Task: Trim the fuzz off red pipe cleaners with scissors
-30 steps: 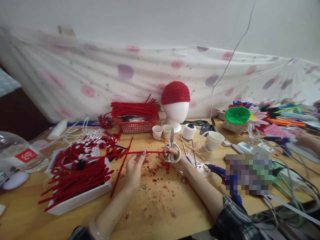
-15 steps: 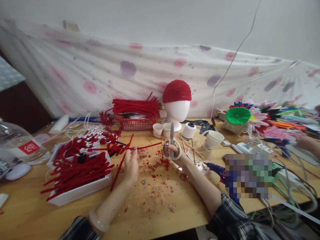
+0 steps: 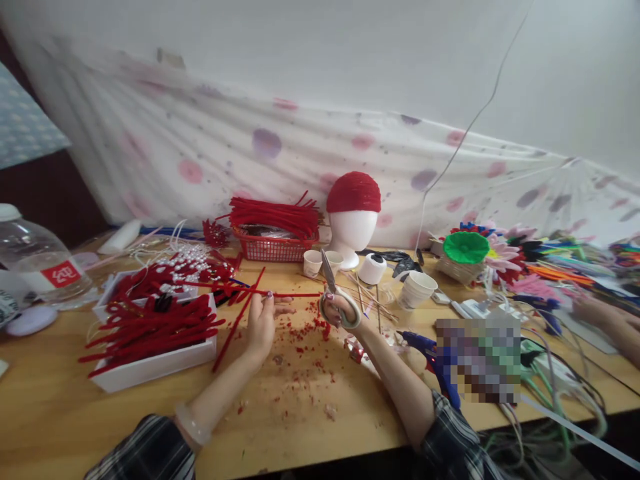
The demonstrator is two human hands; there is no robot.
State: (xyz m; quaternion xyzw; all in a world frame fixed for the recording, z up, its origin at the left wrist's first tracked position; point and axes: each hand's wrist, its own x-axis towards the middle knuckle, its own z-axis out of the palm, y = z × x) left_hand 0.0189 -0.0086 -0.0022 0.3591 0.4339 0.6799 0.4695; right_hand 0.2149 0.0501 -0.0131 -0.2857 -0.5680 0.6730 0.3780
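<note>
My left hand (image 3: pixel 261 328) pinches a long red pipe cleaner (image 3: pixel 303 295) between thumb and forefinger, its other fingers stretched out. The stem lies roughly level and reaches right, close to the scissors (image 3: pixel 329 272). My right hand (image 3: pixel 342 313) is closed through the scissors' pale handles. The blades point up and lean left, near the stem's right end; I cannot tell whether they touch it. Red fuzz clippings (image 3: pixel 307 343) are scattered on the table below both hands. Another red pipe cleaner (image 3: pixel 235 333) slants on the table just left of my left hand.
A white box (image 3: pixel 155 370) of bent red stems stands left, near a water bottle (image 3: pixel 45 267). Behind are a red basket (image 3: pixel 277 248), a white foam head (image 3: pixel 354 230) with red wrapping, and paper cups (image 3: pixel 419 290). Right are a blue glue gun (image 3: pixel 425 347), cables and another person's hand (image 3: pixel 603 317).
The scissors have tipped left, bringing their blades closer to the pipe cleaner's right end. My left hand keeps its pinch. The whole view has shifted and tilted slightly.
</note>
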